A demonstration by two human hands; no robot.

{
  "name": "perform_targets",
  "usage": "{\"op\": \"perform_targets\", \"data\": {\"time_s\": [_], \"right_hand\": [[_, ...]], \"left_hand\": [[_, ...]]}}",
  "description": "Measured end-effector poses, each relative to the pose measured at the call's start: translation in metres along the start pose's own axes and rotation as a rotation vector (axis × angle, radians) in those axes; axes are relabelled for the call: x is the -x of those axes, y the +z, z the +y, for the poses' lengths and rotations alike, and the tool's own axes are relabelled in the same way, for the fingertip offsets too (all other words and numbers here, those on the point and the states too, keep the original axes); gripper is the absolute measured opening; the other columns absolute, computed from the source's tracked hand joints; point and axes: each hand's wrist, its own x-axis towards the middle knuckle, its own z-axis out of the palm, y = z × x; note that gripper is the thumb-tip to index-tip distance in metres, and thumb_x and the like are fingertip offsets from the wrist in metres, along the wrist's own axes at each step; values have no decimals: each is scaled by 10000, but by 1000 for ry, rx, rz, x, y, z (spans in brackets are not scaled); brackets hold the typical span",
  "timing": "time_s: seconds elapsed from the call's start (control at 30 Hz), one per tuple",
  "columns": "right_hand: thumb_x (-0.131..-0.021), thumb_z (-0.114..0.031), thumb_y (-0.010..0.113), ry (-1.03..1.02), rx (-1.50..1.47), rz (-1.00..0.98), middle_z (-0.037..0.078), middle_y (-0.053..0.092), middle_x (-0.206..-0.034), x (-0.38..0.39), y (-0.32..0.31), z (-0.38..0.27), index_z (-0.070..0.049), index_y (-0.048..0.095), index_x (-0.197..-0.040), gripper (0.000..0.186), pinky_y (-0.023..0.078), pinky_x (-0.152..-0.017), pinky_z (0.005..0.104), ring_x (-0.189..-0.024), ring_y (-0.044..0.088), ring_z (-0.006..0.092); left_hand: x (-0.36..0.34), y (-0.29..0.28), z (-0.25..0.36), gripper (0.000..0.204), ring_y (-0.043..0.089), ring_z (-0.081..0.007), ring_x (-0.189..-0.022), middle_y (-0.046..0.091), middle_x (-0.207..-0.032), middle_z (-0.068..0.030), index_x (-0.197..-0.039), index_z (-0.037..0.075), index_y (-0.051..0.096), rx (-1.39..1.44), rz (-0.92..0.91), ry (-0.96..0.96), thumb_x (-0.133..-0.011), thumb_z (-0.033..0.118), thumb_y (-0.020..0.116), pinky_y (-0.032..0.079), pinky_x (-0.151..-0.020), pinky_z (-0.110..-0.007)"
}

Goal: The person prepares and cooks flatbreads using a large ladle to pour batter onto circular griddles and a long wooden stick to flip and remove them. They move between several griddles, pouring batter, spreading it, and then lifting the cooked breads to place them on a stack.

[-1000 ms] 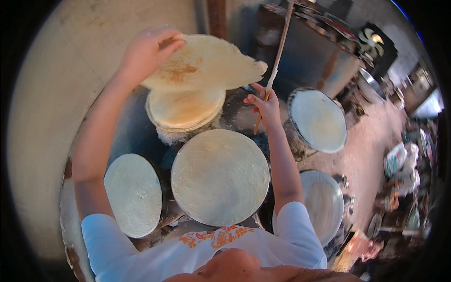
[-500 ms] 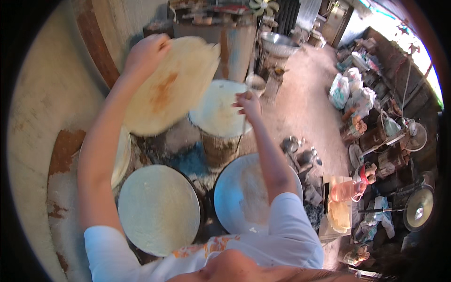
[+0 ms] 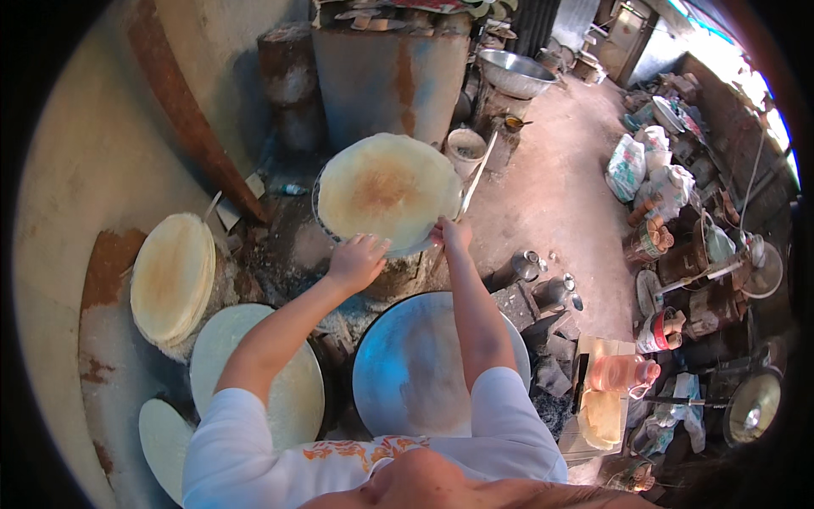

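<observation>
The round flatbread (image 3: 386,191) lies on a stand at the far middle — thin, light and floppy by the look of it, likely to tear, so best taken by its near rim at two spread points. The left hand (image 3: 356,261) rests curled at that near edge; whether it pinches the bread I cannot tell. The right hand (image 3: 452,233) grips a thin stick (image 3: 475,174) beside the rim. The stand beneath is mostly hidden. A bare metal pan (image 3: 424,365) sits nearer.
</observation>
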Motion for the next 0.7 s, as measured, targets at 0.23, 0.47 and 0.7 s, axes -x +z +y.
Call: {"op": "perform_targets", "data": {"time_s": [0.23,0.47,0.7], "right_hand": [[-697,-12,616,-155,347,93,132,614,-605,12,2,-21,62,554,-783,130,480,-406,306,-472,611,188],[-825,-254,642,-105,299,-79,146,632,-696,20,41,-14,33,566,-912,309,514,-475,337,-529,609,227],[-876,-367,590,433,-493,-626,176,645,-924,-126,13,38,58,583,-1050,458,527,-847,406,-867,622,303]], "left_hand": [[104,-146,-13,246,600,-283,-812,604,-917,-75,-1043,111,640,-43,-26,-368,-798,127,634,497,-669,-390],[254,-251,7,216,626,-273,-856,632,-952,-85,-1014,114,658,-333,-16,-795,-799,107,641,514,-724,-356],[361,-349,90,222,624,-279,-777,628,-915,-74,-1046,133,646,-619,-75,-1139,-828,113,606,516,-661,-371]]}}
